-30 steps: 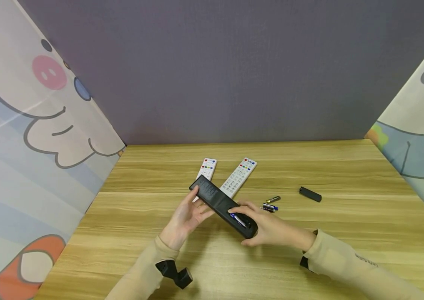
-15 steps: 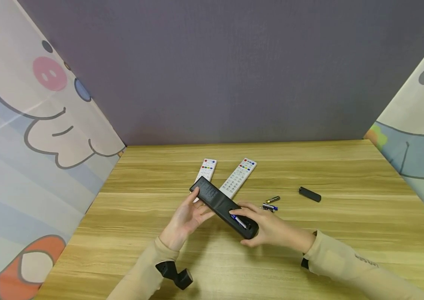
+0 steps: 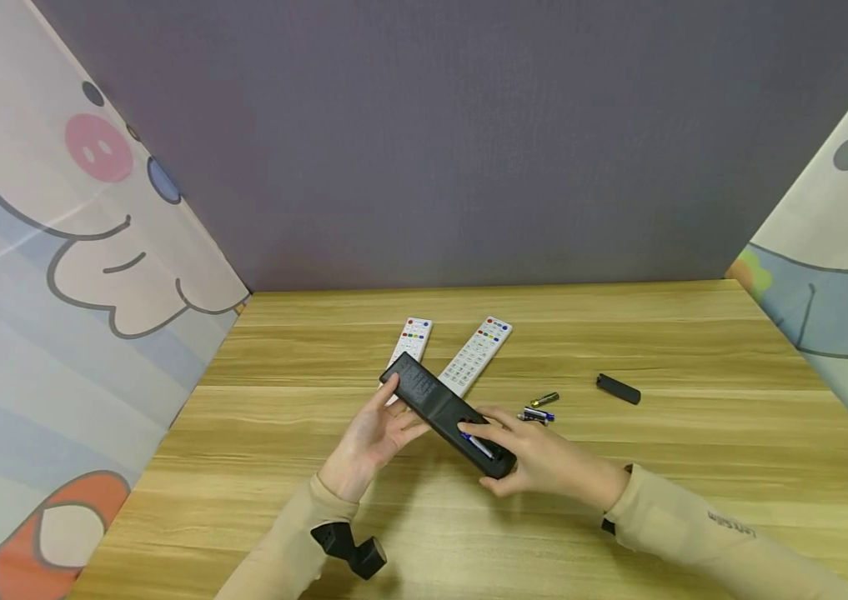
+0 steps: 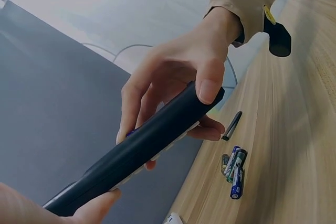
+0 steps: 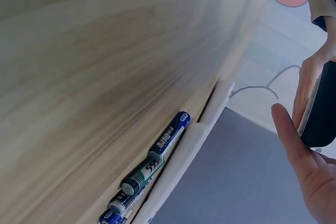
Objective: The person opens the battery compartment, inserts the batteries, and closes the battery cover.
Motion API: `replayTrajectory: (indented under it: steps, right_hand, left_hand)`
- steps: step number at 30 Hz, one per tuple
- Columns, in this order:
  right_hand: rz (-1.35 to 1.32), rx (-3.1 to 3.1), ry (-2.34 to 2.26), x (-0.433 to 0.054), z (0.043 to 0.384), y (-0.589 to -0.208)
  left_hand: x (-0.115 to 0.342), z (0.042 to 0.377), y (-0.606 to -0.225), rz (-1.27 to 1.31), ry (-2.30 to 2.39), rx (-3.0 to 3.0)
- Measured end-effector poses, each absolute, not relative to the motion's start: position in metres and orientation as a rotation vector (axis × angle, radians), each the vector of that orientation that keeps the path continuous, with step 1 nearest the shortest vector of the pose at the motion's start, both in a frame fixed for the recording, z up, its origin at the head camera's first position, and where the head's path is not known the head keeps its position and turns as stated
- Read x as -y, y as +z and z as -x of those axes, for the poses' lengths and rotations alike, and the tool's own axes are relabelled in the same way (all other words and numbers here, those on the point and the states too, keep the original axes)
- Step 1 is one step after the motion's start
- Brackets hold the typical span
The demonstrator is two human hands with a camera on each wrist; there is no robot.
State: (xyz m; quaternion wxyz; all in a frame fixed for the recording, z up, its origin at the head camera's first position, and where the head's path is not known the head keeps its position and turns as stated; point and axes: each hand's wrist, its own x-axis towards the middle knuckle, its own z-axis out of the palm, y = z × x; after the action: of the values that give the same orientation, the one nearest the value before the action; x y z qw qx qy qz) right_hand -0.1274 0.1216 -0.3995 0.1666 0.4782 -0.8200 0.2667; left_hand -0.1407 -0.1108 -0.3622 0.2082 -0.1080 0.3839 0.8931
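A black remote control (image 3: 427, 396) is held back side up over the table, tilted down to the right in the head view. Its battery compartment is uncovered, and a blue and silver battery (image 3: 479, 447) lies in it. My left hand (image 3: 367, 437) holds the upper left end, thumb on top and fingers beneath. Around the lower right end curls my right hand (image 3: 544, 454), its fingertips at the battery and its thumb along the near edge. In the left wrist view the right thumb (image 4: 209, 85) presses the remote's side, and the keys underneath are mostly hidden.
Two white remotes, a left one (image 3: 413, 335) partly covered by the black remote and a right one (image 3: 476, 354), lie behind. Several loose batteries (image 3: 539, 413) rest right of the right hand. Farther right is a black battery cover (image 3: 619, 389). A grey panel (image 3: 469, 150) stands behind the table.
The right hand's fingertips have shifted very slightly at the battery compartment. The black remote and the left hand stay nearly in place.
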Motion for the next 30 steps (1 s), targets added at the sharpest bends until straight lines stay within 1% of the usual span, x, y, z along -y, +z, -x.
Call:
replayTrajectory:
  steps: [13, 30]
  right_hand:
    - [-1.425, 2.148, 0.667, -0.1237, 0.1270, -0.3982]
    - [-1.456, 2.090, 0.700, -0.1241, 0.1271, -0.3989]
  left_hand:
    - [0.1087, 0.1417, -0.3624, 0.325, 2.485, -1.087]
    - [0.1075, 0.1416, -0.3655, 0.326, 2.501, -1.071]
